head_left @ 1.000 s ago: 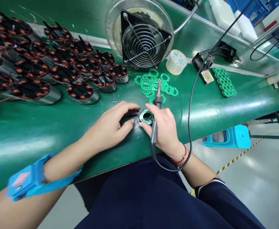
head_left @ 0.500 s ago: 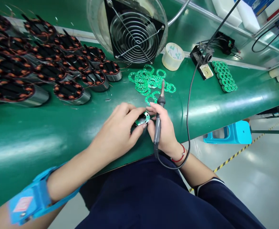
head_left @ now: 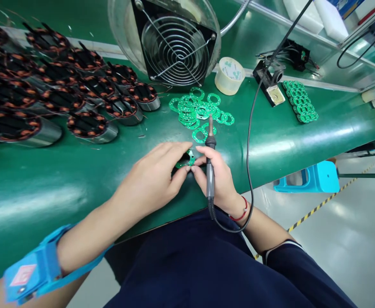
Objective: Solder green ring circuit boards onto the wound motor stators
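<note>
My left hand (head_left: 157,171) is closed around a small green ring-shaped circuit board (head_left: 190,158), thumb in front and fingers behind. My right hand (head_left: 221,175) has a soldering iron (head_left: 210,171) lodged between its fingers, tip pointing away from me. The thumb and a fingertip of that hand also reach the right edge of the ring board. Part of the board is hidden by my left fingers. Just beyond my hands lies a loose pile of similar green ring boards (head_left: 190,109).
Wound motor stators (head_left: 93,126) stand in rows at the left. Behind the pile are a round-grilled fan (head_left: 179,51), a tape roll (head_left: 229,77), a soldering iron stand (head_left: 269,85) and a green board panel (head_left: 300,102). The iron's cord (head_left: 249,141) loops at the right. A blue stool (head_left: 322,177) stands below.
The ring board has turned and tilted between my fingers, with more of its ring side facing right. Both hands have shifted slightly left, and the view has moved a little.
</note>
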`<state>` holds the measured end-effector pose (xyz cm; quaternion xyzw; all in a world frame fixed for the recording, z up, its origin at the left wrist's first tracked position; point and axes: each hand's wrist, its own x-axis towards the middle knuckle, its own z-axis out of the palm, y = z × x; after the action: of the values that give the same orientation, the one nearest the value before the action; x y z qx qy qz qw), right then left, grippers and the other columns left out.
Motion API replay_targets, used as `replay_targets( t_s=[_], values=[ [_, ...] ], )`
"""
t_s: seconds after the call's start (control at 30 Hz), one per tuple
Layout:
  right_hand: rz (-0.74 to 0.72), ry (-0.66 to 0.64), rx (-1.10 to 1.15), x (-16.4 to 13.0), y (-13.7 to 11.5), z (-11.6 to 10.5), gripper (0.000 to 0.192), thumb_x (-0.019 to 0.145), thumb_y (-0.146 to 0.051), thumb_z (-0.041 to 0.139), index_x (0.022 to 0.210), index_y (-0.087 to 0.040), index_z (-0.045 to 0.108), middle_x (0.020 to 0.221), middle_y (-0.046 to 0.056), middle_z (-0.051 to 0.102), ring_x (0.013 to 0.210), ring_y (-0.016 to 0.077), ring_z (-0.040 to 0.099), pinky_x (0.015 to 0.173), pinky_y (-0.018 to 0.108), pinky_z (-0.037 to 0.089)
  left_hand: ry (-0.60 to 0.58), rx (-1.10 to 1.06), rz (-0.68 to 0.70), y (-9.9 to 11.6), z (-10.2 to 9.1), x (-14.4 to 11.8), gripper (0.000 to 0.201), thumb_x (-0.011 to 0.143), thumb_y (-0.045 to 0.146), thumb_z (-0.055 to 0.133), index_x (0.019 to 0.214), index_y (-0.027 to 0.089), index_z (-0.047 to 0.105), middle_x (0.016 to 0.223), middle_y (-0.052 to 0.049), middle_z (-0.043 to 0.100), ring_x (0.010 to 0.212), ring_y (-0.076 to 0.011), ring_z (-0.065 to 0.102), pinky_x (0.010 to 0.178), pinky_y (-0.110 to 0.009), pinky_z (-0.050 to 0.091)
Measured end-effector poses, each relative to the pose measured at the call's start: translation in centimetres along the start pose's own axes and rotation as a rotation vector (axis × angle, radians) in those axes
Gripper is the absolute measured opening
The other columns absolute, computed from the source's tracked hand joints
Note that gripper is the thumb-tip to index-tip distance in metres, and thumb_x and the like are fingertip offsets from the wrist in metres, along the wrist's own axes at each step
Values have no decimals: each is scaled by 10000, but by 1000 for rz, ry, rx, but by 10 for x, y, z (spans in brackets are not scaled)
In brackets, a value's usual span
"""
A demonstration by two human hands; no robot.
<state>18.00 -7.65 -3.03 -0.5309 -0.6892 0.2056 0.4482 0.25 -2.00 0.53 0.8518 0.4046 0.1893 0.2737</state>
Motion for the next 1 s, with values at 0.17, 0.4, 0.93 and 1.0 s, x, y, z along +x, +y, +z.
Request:
replay_targets(
  t_s=[0.17,0.4,0.93,1.0],
  values=[
    [-48,-115,-140,13,-3,-10,530,995,-257,584,1497,-196,424,1300,132,697,1160,260,674,1017,446,577,-111,-59,-10,-27,-6,-4,775,953,524,523,1610,158,336,1563,-184,529,1419,-377,538,1153,-547,498],
    [-139,-283,-257,34,2,-8,431,1051,-309,560,1467,-204,515,1343,112,693,1150,245,663,1063,428,547,-183,-138,-149,-43,-37,-4,305,918,479,499,911,237,684,914,-41,738,823,-237,654,779,-364,514],
    [-245,-165,-231,33,-3,1,398,1043,-341,531,1430,-255,569,1300,73,771,1240,267,659,1086,476,530,83,-614,-422,-16,-16,14,208,814,424,605,771,223,633,747,-2,636,738,-181,581,728,-320,497],
    [-245,-161,-222,34,-5,0,346,1063,-311,478,1378,-246,605,1174,54,813,1116,237,707,1051,447,548,107,-576,-443,-17,-15,14,163,812,376,567,740,232,591,714,6,594,714,-178,560,719,-318,486]
  ],
)
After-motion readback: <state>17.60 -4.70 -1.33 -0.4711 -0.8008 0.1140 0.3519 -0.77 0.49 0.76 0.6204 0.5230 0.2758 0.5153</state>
